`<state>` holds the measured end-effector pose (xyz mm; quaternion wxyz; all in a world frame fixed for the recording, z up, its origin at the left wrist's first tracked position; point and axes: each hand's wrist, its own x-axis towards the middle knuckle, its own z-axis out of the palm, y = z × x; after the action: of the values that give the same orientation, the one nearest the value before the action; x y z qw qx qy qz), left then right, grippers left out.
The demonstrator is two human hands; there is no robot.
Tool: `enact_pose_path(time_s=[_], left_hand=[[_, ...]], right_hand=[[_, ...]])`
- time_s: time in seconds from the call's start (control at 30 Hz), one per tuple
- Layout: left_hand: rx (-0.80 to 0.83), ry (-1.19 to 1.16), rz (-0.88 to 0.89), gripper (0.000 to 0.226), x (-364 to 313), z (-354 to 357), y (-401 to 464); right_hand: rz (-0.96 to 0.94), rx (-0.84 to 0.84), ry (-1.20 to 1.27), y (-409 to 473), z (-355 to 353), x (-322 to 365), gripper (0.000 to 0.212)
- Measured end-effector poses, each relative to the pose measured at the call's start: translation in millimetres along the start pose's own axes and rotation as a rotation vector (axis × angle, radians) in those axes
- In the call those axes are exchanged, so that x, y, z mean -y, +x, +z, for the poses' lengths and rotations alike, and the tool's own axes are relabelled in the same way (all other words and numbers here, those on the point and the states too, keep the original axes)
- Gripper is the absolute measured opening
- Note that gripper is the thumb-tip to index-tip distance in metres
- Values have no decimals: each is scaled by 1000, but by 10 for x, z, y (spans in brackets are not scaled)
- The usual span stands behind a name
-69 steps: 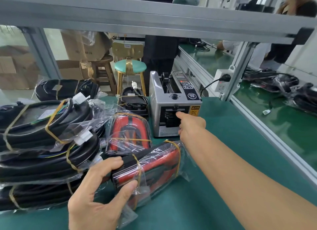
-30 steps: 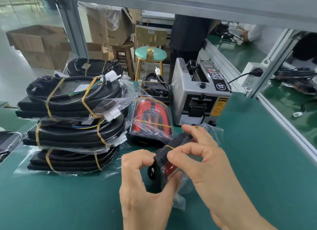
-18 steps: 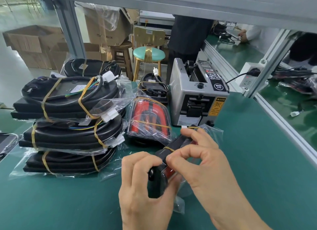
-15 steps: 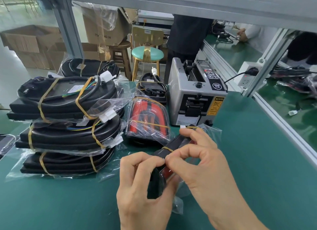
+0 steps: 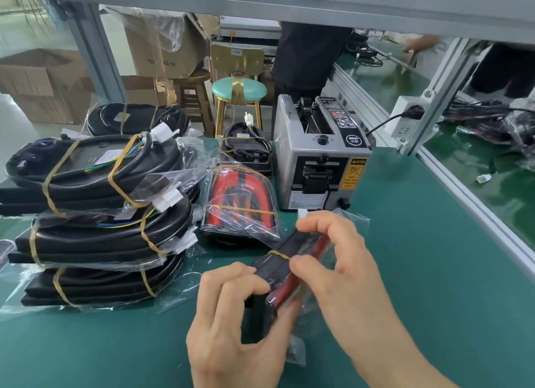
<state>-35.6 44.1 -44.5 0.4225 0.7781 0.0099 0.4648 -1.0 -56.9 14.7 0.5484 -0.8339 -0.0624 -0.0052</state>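
Two lamps: held lamp (image 5: 282, 271) clamped in left hand (image 5: 231, 327) fingers, pinched by right hand (image 5: 344, 274); second lamp (image 5: 240, 202) on surface (image 5: 428, 286). Three stacked bundles (image 5: 95, 237).

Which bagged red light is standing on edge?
The nearer light, held between left hand and right hand; the other light lies flat beside the grey machine.

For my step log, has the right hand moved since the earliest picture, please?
Yes: the right hand drew back from the tape dispenser toward the person and now pinches the bagged red-and-black part.
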Motion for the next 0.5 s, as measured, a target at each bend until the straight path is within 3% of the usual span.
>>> enact_pose_path(time_s=[0.13, 0.23, 0.3, 0.4, 0.5], left_hand=[[18, -18, -3, 25, -22, -6, 40], [81, 10, 24, 24, 21, -44, 58], [145, 48, 54, 28, 68, -78, 91], [219, 22, 15, 31, 78, -126, 181], [329, -12, 13, 25, 66, -187, 301]], right_hand=[[-211, 38, -121, -35, 18, -54, 27], [-248, 66, -144, 80, -116, -160, 25], [-213, 196, -173, 272, -360, -237, 39], [-90, 465, -296, 614, -757, -346, 78], [-55, 543, -284, 760, -907, -469, 67]])
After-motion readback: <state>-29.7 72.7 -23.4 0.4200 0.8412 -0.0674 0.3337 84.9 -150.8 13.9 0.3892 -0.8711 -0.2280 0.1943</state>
